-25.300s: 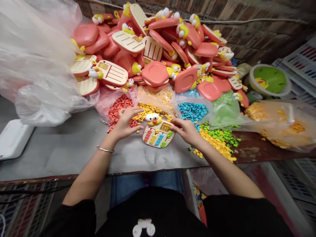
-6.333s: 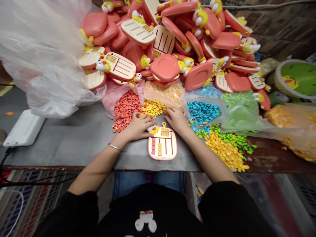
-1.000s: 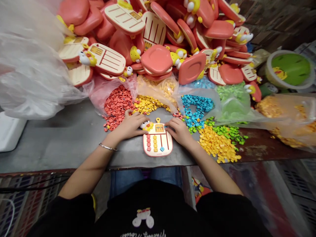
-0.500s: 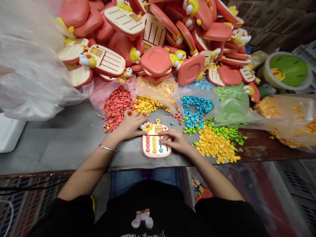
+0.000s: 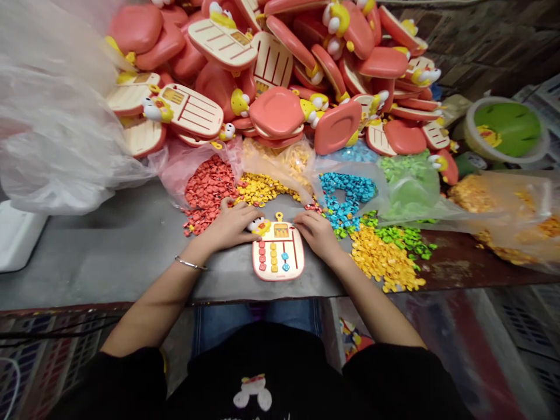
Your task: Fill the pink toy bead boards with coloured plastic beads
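A cream toy board with a pink-red rim and a duck head at its top left lies flat on the table before me. Red pieces and yellow pieces line two of its grooves. Two blue pieces sit in the third, while the rightmost groove holds none. My left hand grips the board's upper left, thumb on its edge beside the duck head. At the upper right corner, my right hand has bent fingers closed down at the tabletop; whatever is beneath the fingertips is hidden.
Loose red, yellow and blue piles spill from plastic bags behind my hands. Green and orange-yellow piles lie rightward. A heap of similar toy boards rises behind. A white plastic bag stands left, a tub right.
My right hand has left the board's blue groove and moved up and right to the tabletop, covering where a small blue piece lay. The left hand keeps its hold.
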Demonstrator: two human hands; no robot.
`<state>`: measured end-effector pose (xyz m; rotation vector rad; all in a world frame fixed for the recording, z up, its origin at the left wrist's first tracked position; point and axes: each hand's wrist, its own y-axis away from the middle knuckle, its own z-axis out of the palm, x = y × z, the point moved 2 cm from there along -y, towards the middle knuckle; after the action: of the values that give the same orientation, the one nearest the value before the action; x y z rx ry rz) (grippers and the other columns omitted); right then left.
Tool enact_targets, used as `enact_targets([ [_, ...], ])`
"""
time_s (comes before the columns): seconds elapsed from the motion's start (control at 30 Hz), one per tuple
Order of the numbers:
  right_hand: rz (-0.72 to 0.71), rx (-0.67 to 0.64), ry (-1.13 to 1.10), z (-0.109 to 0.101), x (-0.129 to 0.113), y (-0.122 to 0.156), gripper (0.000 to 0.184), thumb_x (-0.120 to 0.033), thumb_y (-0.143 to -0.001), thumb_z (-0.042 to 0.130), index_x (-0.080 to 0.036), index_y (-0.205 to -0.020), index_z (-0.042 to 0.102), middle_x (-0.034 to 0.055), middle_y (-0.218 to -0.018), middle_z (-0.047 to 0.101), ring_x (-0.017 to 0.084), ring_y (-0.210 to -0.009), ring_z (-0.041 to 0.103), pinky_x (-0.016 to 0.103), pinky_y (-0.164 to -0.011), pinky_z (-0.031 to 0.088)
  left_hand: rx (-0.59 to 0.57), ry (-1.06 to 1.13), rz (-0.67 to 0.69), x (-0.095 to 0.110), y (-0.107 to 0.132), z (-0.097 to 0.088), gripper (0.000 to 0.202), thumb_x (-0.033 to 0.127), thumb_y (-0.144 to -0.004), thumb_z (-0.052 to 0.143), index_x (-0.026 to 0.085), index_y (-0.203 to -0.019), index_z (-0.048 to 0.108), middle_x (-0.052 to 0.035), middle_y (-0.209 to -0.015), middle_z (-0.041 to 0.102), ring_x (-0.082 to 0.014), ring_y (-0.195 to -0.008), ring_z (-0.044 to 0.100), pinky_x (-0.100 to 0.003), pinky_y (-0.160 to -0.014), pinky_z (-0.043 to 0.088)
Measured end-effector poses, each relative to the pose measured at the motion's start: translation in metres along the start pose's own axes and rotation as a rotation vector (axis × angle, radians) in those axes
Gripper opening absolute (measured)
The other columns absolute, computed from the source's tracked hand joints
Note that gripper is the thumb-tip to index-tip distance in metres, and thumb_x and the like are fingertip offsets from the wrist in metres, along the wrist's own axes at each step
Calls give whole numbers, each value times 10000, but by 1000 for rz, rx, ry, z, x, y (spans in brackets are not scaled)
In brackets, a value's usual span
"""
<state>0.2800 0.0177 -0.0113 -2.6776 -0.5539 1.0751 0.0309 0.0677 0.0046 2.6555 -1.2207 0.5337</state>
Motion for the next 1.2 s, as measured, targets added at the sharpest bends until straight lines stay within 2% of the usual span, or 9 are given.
enact_targets([
  [0.17, -2, 31, -43, 5, -2, 3, 115, -186, -914, 544, -197, -835, 627, 84, -955, 676, 220, -911, 641, 368, -830, 521, 0, -8, 6, 0, 0, 0, 409, 513, -912, 572, 262, -1234, 561, -72, -1235, 665, -289, -1143, 538, -494, -988, 184],
  [0.3, 77, 18, -80, 7, 3, 1, 92, -186, -896, 554, -203, -901, 644, 66, -918, 673, 207, -844, 633, 350, -761, 526, 3, -8, 6, 0, 0, 1, 422, 516, -906, 580, 262, -1242, 555, -69, -1235, 666, -291, -1146, 539, -498, -984, 183],
  [0.4, 77, -2, -108, 7, 3, -2, 107, -207, -895, 561, -206, -922, 665, 71, -939, 678, 211, -864, 637, 349, -756, 525, 4, -9, 2, 0, 0, 1, 440, 526, -901, 584, 261, -1251, 549, -65, -1237, 662, -290, -1149, 538, -495, -982, 187],
  [0.53, 43, 16, -123, 5, 1, 0, 139, -256, -924, 552, -219, -870, 674, 66, -899, 678, 213, -870, 638, 374, -803, 522, 1, -1, -2, 1, 0, 0, 427, 520, -901, 582, 268, -1244, 558, -67, -1221, 667, -291, -1142, 538, -496, -991, 185],
  [0.77, 120, 74, -229, 5, 6, 4, 192, -399, -902, 620, -221, -886, 690, 67, -906, 693, 220, -886, 645, 373, -792, 528, 2, 7, -1, 1, 0, 0, 430, 526, -903, 573, 265, -1246, 558, -81, -1234, 663, -293, -1142, 531, -501, -996, 178],
  [0.87, 115, 14, -246, 8, 6, 4, 193, -388, -909, 620, -212, -893, 695, 70, -904, 692, 212, -850, 646, 349, -739, 523, -1, 11, 3, 0, 0, 0, 431, 519, -904, 576, 263, -1249, 556, -78, -1228, 664, -296, -1142, 534, -501, -992, 183],
  [1.03, 35, -40, -91, 2, 2, 10, 141, -324, -919, 618, -214, -874, 694, 77, -926, 672, 226, -914, 619, 394, -839, 500, -5, 23, -5, -1, 0, 1, 445, 528, -897, 580, 275, -1262, 559, -70, -1231, 661, -295, -1145, 529, -500, -1006, 183],
  [1.2, -26, -135, -141, 2, -7, 22, 135, -288, -934, 597, -239, -944, 723, 71, -932, 709, 232, -919, 628, 405, -832, 512, -6, 13, -16, 0, 0, 1, 435, 529, -889, 586, 280, -1245, 569, -69, -1218, 666, -297, -1138, 536, -505, -1006, 194],
])
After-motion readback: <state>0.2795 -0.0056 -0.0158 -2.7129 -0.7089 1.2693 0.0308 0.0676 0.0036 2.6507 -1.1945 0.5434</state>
